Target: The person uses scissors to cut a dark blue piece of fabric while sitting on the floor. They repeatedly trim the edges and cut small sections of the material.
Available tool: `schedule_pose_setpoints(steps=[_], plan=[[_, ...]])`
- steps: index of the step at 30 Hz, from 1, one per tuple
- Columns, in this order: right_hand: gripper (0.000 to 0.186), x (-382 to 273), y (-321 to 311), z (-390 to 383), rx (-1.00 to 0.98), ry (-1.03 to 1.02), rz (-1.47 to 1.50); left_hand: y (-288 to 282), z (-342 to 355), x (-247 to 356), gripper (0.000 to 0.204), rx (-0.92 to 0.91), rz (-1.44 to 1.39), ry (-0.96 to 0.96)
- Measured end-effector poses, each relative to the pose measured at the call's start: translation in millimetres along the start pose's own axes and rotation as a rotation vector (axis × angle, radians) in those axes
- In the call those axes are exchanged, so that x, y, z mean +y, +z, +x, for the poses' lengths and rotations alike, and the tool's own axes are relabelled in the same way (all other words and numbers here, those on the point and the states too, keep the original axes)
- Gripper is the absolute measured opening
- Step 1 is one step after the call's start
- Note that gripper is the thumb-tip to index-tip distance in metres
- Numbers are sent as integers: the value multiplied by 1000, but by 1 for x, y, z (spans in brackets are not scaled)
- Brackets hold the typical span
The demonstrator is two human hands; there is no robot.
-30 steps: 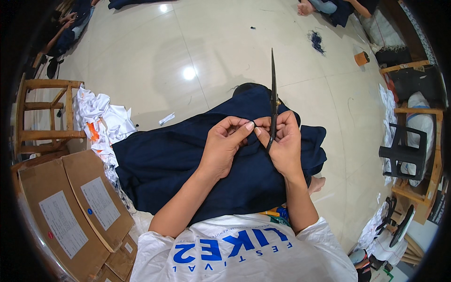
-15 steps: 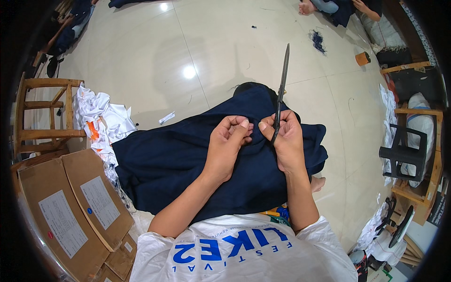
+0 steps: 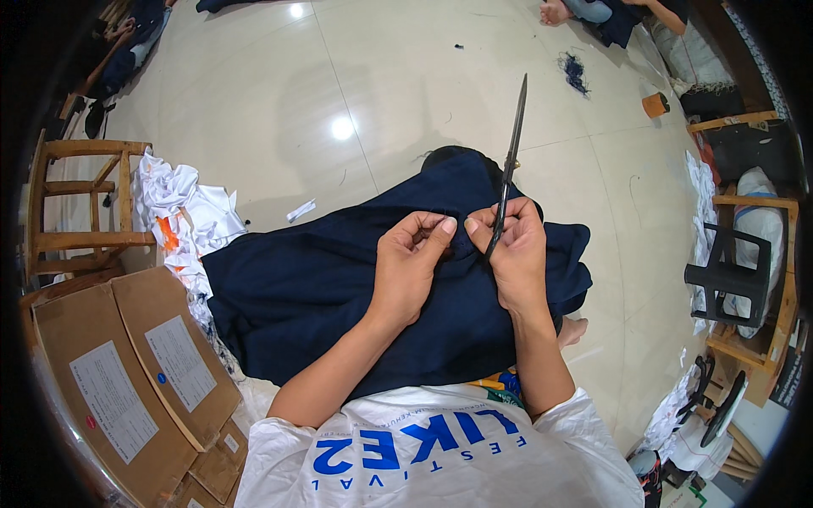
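Observation:
Dark navy cloth [image 3: 322,296] is spread across my lap and legs in loose folds. My right hand [image 3: 518,250] is closed around the handles of dark scissors [image 3: 512,152], whose long blades point away from me and seem closed. Its thumb and forefinger also come together over the cloth. Close beside it, my left hand [image 3: 411,258] is pinched shut, thumb against forefinger, above the same cloth. What lies in that pinch is too small to make out. A narrow gap separates the two hands.
Cardboard boxes [image 3: 106,385] and a wooden stool [image 3: 93,241] stand at left, with heaped white cloth [image 3: 190,207] beside them. At right are a black plastic stool [image 3: 728,275] and a wooden frame [image 3: 792,254]. A navy thread tangle [image 3: 574,74] lies on the tiles. Other people sit at the far edges.
My left hand's fingertips have shifted slightly and now pinch more closely together. The scissors' tip has swung slightly to the right. The cloth has barely moved.

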State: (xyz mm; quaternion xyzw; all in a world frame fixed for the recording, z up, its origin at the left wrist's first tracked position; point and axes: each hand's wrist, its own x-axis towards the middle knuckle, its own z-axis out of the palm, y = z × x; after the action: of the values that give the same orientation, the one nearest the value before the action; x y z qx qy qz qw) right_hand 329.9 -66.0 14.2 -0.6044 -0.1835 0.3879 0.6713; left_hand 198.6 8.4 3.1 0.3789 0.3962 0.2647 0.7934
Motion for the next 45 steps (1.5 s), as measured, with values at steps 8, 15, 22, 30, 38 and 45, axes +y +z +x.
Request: schedule_pose_setpoints(steps=[8, 15, 22, 30, 38, 45], plan=[[35, -3, -2, 3, 74, 50, 53, 3, -1, 7, 18, -64, -18, -22], [37, -7, 6, 3, 13, 16, 48, -3, 1, 10, 13, -144, 286, 111], [34, 1, 1, 2, -48, -3, -53, -8, 5, -3, 6, -123, 248, 266], [29, -5, 0, 6, -4, 155, 84, -1, 7, -2, 11, -166, 57, 226], [33, -5, 13, 2, -7, 5, -21, -2, 4, -3, 12, -165, 176, 321], [30, 7, 4, 6, 23, -6, -55, -5, 5, -4, 12, -160, 210, 320]])
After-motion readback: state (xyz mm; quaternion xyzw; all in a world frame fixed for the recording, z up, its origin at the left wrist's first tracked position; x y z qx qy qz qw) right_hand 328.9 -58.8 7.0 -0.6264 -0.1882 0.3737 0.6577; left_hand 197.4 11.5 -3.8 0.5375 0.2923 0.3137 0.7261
